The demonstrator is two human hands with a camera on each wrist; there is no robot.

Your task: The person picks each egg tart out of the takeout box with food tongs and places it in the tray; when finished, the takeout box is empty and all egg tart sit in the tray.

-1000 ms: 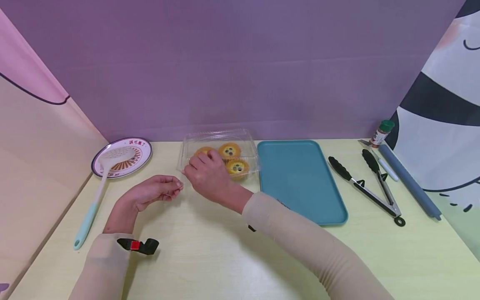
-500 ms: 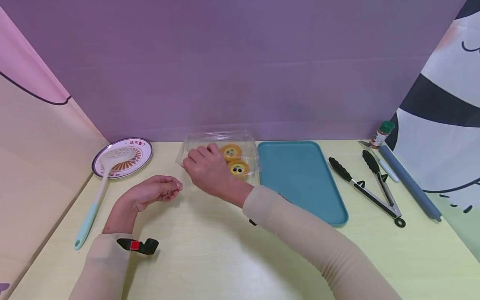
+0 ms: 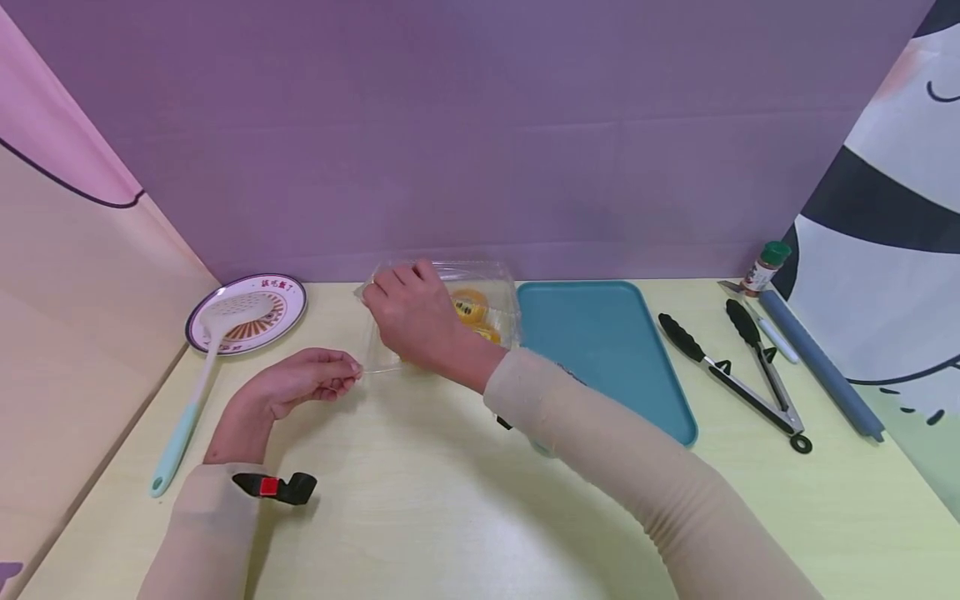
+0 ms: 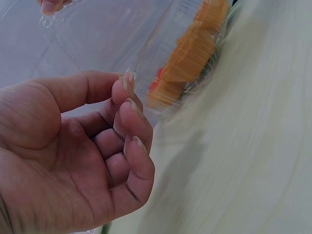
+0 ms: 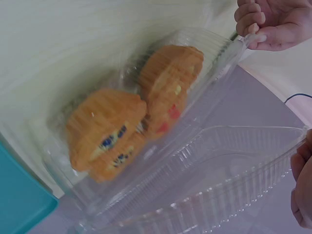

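Left hand (image 3: 311, 379) is pinching clear container (image 5: 219, 56) corner, right hand (image 3: 416, 312) holding lid (image 5: 209, 202) above it, any uneven pull risking tipped tarts (image 5: 168, 87).

A round white enamel plate (image 3: 291, 315) with a dark rim, red lettering and a fan-like pattern lies at the far left of the pale wooden worktop (image 3: 450, 508). The perforated white head of a slotted turner (image 3: 193, 400) rests on it, its mint-green handle pointing to the near edge. A rectangular teal tray (image 3: 600, 354) lies right of centre. Beside it, black-and-silver metal tongs (image 3: 738, 389) are spread apart; further right are a small pale-handled knife (image 3: 777, 340), a green-capped jar (image 3: 763, 268) and a long blue-grey bar (image 3: 821, 364). Plain purple cloth (image 3: 480, 125) hangs behind.
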